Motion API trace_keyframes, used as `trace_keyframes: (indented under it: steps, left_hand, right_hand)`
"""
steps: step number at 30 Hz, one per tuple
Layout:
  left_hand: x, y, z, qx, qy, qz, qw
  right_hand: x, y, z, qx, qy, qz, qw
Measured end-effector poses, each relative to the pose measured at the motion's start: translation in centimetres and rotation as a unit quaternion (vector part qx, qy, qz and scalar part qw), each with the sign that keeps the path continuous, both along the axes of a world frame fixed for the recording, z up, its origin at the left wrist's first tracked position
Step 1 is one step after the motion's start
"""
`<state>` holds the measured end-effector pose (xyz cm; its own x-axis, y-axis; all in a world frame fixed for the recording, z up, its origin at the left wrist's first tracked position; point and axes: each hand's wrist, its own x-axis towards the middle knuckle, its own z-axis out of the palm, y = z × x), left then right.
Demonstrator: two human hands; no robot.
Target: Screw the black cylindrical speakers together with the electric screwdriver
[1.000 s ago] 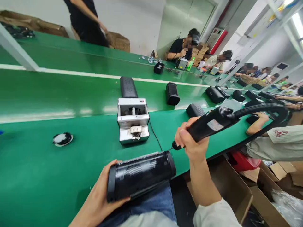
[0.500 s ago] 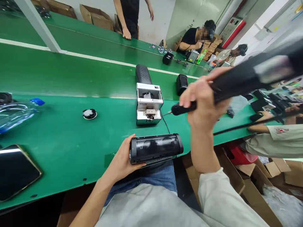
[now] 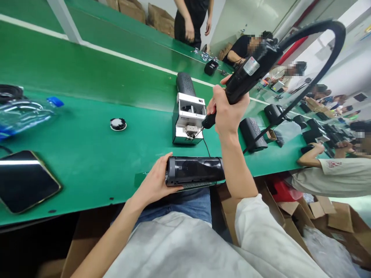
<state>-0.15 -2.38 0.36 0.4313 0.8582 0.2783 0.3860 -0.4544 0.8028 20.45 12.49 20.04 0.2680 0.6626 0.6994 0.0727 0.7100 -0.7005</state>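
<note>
My left hand point(image 3: 155, 178) grips the left end of a black speaker point(image 3: 195, 170) lying lengthwise at the table's front edge, its fingers on top and thumb below. My right hand point(image 3: 230, 112) is wrapped round a black electric screwdriver point(image 3: 251, 73), tilted with its bit down and to the left. The bit's tip is at the metal outlet on the front of a white and black screw feeder point(image 3: 189, 116); whether it touches or carries a screw I cannot tell. A thick black cable point(image 3: 337, 42) loops from the screwdriver's top. My right forearm covers the speaker's right end.
A small round part point(image 3: 118, 124), a phone point(image 3: 27, 181) and a plastic bottle point(image 3: 26, 112) lie to the left. Another speaker point(image 3: 185, 83) is behind the feeder, one more point(image 3: 252, 133) right of my arm. Co-workers sit at right; a person point(image 3: 193, 19) stands across the table. Cardboard boxes point(image 3: 342, 218) fill the lower right.
My right hand has brought the screwdriver left and down to the feeder's front, its bit now at the outlet. The left hand keeps its hold on the speaker. The camera view has shifted.
</note>
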Motion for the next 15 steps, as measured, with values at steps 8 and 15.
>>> trace_keyframes:
  steps: [8,15]
  left_hand:
    - [0.3,0.1,-0.3,0.042,-0.019,-0.008,0.999]
    - [0.5,0.2,-0.9,0.071,-0.035,-0.007,0.997]
  right_hand:
    - [-1.1,-10.4,5.3,-0.022,0.039,0.080,0.996]
    - [-3.6,-16.4,6.8,-0.050,0.027,0.139,0.989]
